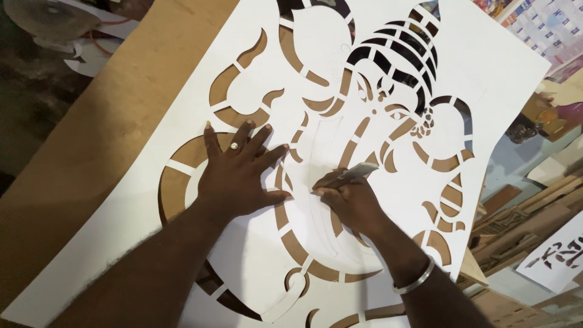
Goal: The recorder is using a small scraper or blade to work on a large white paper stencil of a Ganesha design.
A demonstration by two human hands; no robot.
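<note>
We see the cut-out sheet (486, 67) lying on the board (109, 121), filling the frame's centre. Our left hand (237, 176) lies flat on it left of centre; our right hand (352, 200), right of centre, holds what appears to be a knife (358, 172).

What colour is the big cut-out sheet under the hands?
White, the sheet shows brown board through its cut-outs; clearest in the head view.
</note>
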